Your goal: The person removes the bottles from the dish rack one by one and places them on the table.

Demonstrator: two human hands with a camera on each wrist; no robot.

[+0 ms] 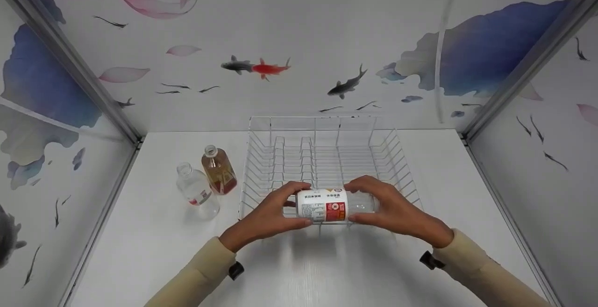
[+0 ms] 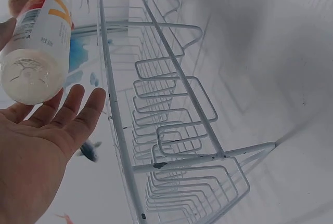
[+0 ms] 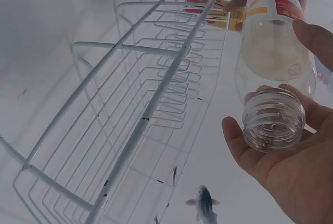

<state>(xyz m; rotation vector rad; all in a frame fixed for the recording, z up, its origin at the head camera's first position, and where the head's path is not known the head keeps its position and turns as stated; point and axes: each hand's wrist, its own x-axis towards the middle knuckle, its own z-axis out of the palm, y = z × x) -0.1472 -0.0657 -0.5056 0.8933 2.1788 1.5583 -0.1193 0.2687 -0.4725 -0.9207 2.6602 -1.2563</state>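
Note:
Both hands hold a clear plastic bottle (image 1: pixel 322 205) sideways above the front edge of a white wire dish rack (image 1: pixel 327 157). Its label is white, red and orange. At the base end, the left hand (image 1: pixel 273 209) grips it between thumb and fingers. The right hand (image 1: pixel 395 206) grips the neck end, its thumb on the near side. Seen from the right wrist, the open mouth of the bottle (image 3: pixel 273 120) has no cap and lies over the right palm. The left wrist view shows the round bottom of the bottle (image 2: pixel 32 78) above the left palm.
Left of the rack stand an uncapped clear bottle (image 1: pixel 198 192) and an uncapped bottle with brown contents or tint (image 1: pixel 219 170). White panels (image 1: pixel 299 26) painted with fish and petals enclose the white table (image 1: pixel 140 232) at the back and sides.

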